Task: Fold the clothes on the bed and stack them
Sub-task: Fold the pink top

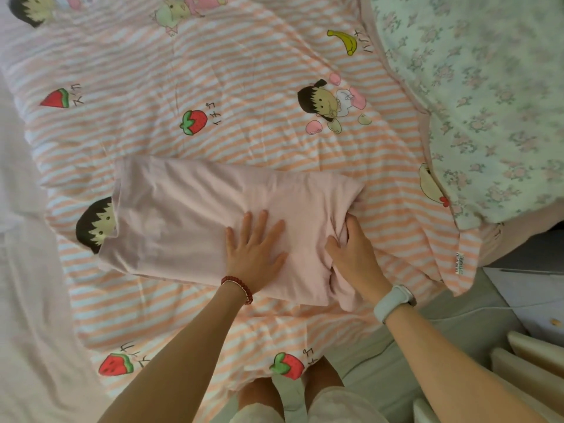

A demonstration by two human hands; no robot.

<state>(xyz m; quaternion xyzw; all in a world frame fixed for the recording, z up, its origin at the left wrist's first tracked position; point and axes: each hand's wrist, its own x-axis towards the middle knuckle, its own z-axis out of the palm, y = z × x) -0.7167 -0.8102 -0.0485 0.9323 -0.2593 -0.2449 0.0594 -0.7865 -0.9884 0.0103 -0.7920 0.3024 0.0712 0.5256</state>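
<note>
While you are leaning over the bed, your left hand is lying flat, fingers straight and spread, pressing down on the pale pink garment. Your right hand is gripping the bunched right end of that garment, fingers curling into the cloth and thumb pointing toward the left hand. The garment is lying partly folded as a long band across the striped quilt, which is printed with strawberries, a banana and cartoon children; the garment's left end is covering part of one cartoon head. A red bead bracelet is sitting on your left wrist and a white wristband on your right. A floral blanket is overlapping the quilt's upper right edge. White bedding is showing along the left side, and your knees are showing below the quilt's near edge.
</note>
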